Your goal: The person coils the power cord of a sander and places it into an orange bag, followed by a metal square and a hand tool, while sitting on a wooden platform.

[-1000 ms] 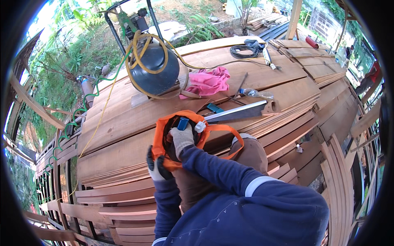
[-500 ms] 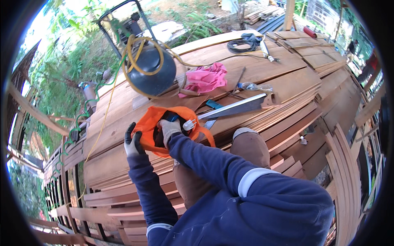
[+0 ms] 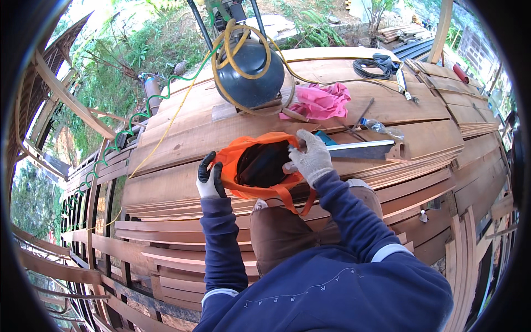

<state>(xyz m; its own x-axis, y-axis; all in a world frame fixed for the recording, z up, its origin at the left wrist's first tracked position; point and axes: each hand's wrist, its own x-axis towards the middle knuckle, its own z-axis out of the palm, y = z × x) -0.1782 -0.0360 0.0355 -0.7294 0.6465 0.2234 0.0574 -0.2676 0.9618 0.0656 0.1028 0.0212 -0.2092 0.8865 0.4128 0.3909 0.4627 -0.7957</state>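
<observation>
We already have the orange fabric bag (image 3: 249,191) spread open between our fingers; what remains inside, we cannot tell. Our left hand (image 3: 210,178) grips its left rim; our right hand (image 3: 311,160) partly covers the right rim, its grasp unclear. Right of those fingers lies a handsaw (image 3: 362,150); beyond, pink cloth (image 3: 321,102).

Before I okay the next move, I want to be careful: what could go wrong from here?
1. The handsaw lies just beyond the right hand; a careless reach might graze its blade.
2. The left hand and right hand are at the rim of the soft orange bag; if either slips, its mouth might sag.
3. The bag's strap hangs by the brown trousers and might catch a knee.
</observation>
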